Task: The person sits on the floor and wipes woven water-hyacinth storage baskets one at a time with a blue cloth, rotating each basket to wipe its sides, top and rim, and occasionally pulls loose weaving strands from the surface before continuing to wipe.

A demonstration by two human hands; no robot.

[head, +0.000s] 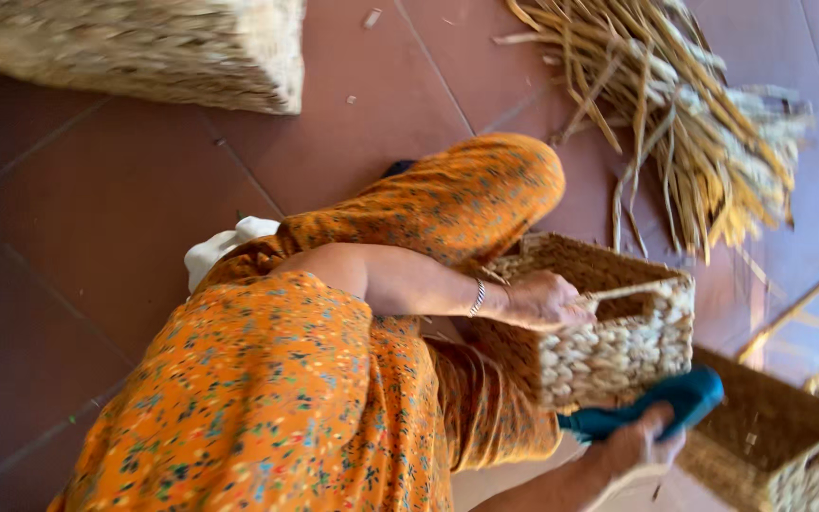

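Note:
A small woven basket (618, 356) rests against my lap, its open side turned toward the floor beyond. My left hand (542, 300), with a thin bracelet at the wrist, grips the basket's near rim and pinches a flat straw strand by the handle opening. My right hand (633, 446) holds a teal-handled tool (661, 403) just under the basket's woven wall, touching or almost touching it. The tool's working end is hidden. My orange flowered clothes (286, 379) fill the lower left.
A loose bundle of dried straw (684, 123) lies on the red tile floor beyond the basket. A second woven basket (770, 446) sits at the lower right beside a bare frame (808, 313). A large woven piece (144, 47) lies at the top left. A white cloth (225, 246) peeks out by my leg.

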